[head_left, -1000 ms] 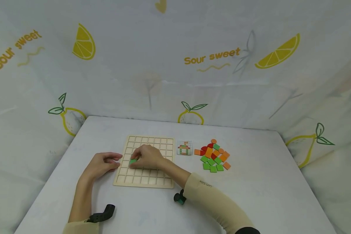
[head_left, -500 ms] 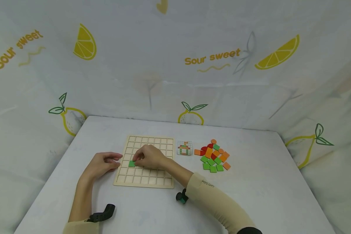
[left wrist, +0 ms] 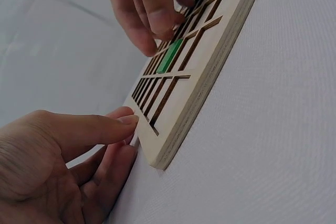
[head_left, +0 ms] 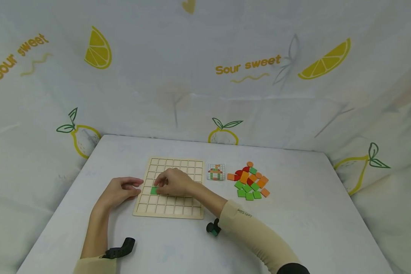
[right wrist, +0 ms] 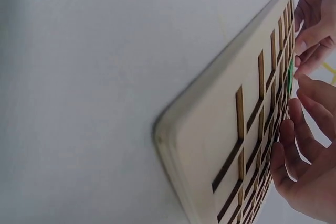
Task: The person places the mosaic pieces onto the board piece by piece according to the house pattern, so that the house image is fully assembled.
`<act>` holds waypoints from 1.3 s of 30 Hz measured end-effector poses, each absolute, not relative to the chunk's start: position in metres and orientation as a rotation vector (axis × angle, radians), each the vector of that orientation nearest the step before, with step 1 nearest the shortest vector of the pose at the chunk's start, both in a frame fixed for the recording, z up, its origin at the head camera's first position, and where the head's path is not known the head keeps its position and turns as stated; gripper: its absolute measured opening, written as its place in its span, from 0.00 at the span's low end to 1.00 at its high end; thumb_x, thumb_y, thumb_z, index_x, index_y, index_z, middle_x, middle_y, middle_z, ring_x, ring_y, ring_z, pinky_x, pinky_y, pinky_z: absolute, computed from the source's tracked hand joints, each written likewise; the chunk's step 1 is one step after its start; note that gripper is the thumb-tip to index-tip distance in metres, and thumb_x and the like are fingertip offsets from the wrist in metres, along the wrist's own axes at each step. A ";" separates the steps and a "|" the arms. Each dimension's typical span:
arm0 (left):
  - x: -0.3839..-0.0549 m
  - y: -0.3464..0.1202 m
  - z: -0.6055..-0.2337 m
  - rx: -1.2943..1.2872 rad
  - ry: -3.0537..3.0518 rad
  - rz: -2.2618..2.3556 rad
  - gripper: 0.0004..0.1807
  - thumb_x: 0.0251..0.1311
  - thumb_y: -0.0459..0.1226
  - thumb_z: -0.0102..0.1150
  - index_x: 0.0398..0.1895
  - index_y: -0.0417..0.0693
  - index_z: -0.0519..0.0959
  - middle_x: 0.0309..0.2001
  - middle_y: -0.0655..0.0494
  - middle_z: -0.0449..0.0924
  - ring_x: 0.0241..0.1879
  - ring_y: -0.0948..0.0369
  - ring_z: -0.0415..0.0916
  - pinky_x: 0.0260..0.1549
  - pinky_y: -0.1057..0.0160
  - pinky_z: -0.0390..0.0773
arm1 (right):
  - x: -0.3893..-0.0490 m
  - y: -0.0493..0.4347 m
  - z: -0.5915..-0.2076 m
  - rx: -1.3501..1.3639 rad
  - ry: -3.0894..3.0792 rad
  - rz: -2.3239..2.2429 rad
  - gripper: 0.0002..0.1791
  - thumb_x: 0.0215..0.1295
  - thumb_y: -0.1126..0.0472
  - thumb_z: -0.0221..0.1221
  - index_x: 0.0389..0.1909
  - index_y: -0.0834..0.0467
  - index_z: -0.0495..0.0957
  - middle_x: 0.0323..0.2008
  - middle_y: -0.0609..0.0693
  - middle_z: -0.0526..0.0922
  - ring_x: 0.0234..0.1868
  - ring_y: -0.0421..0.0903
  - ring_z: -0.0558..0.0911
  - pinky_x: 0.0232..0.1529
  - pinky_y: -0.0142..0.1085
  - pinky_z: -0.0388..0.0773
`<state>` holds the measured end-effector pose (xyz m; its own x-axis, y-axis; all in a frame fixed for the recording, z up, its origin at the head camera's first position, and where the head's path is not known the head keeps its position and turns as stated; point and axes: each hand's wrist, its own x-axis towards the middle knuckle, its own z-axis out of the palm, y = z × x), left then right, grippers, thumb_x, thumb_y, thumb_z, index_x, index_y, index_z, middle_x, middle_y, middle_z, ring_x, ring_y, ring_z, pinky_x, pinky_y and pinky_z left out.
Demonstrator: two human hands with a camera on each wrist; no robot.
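A square wooden grid board (head_left: 168, 210) lies on the table, and a green square tile (head_left: 154, 190) sits in one of its cells toward the left side. My right hand (head_left: 175, 182) hovers over the board with its fingertips right beside the tile. In the left wrist view the tile (left wrist: 169, 56) shows uncovered, with the right hand's relaxed fingers just behind it. At the board's left edge, my left hand (head_left: 118, 192) touches the rim with its thumb and fingertips. The right wrist view shows both hands along the board's far side, the tile mostly hidden.
Right of the board lies a small pattern card (head_left: 216, 172) with a coloured picture on a grid. Beyond it is a loose heap of green tiles (head_left: 249, 196), orange tiles (head_left: 265, 192) and red pieces (head_left: 238, 172). A printed white curtain stands behind the table.
The right fingers have loosened from the green tile and drawn slightly right, so more of the tile shows. The left hand stays at the board's edge.
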<state>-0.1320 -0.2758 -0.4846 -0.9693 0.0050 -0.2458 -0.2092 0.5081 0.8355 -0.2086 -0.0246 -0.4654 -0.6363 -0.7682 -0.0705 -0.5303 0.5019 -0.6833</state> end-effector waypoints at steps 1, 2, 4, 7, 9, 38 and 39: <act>-0.132 -0.276 -0.485 -0.174 2.535 1.445 0.23 0.66 0.33 0.73 0.63 0.35 0.84 0.36 0.54 0.90 0.37 0.65 0.83 0.35 0.69 0.82 | -0.210 -0.023 -0.464 -1.075 2.375 -0.911 0.08 0.71 0.57 0.71 0.47 0.52 0.91 0.37 0.42 0.90 0.36 0.31 0.80 0.40 0.24 0.76; -0.132 -0.277 -0.485 -0.173 2.538 1.443 0.23 0.66 0.33 0.73 0.63 0.35 0.84 0.36 0.54 0.90 0.37 0.65 0.83 0.34 0.69 0.82 | -0.211 -0.021 -0.463 -1.074 2.370 -0.920 0.08 0.71 0.57 0.70 0.48 0.53 0.91 0.38 0.43 0.90 0.37 0.32 0.81 0.42 0.25 0.77; -0.133 -0.277 -0.485 -0.174 2.541 1.438 0.23 0.66 0.34 0.73 0.63 0.35 0.84 0.36 0.54 0.90 0.37 0.65 0.83 0.35 0.69 0.82 | -0.214 -0.017 -0.460 -1.076 2.368 -0.931 0.09 0.72 0.57 0.70 0.49 0.54 0.91 0.39 0.44 0.91 0.38 0.33 0.83 0.43 0.25 0.78; -0.133 -0.277 -0.486 -0.181 2.540 1.435 0.23 0.66 0.34 0.73 0.63 0.35 0.84 0.37 0.54 0.90 0.37 0.65 0.83 0.35 0.69 0.83 | -0.220 -0.007 -0.453 -1.094 2.364 -0.952 0.10 0.74 0.57 0.68 0.50 0.56 0.91 0.42 0.48 0.92 0.41 0.37 0.85 0.45 0.26 0.79; -0.133 -0.276 -0.486 -0.184 2.540 1.433 0.23 0.66 0.34 0.73 0.63 0.35 0.84 0.37 0.54 0.90 0.38 0.64 0.83 0.35 0.69 0.82 | -0.225 0.002 -0.449 -1.094 2.361 -0.986 0.11 0.75 0.57 0.67 0.51 0.57 0.90 0.44 0.51 0.92 0.43 0.40 0.86 0.46 0.26 0.80; -0.131 -0.277 -0.485 -0.170 2.555 1.416 0.23 0.66 0.34 0.73 0.63 0.35 0.84 0.37 0.54 0.90 0.37 0.65 0.81 0.35 0.70 0.80 | -0.269 0.204 -0.454 -0.422 2.528 -1.312 0.22 0.79 0.50 0.65 0.61 0.63 0.85 0.58 0.60 0.89 0.55 0.56 0.84 0.54 0.40 0.85; -0.131 -0.276 -0.485 -0.170 2.554 1.417 0.23 0.66 0.34 0.73 0.63 0.35 0.84 0.37 0.54 0.89 0.37 0.65 0.81 0.35 0.70 0.80 | -0.269 0.212 -0.455 -0.387 2.533 -1.313 0.22 0.79 0.50 0.65 0.61 0.63 0.85 0.58 0.60 0.89 0.55 0.57 0.84 0.54 0.38 0.85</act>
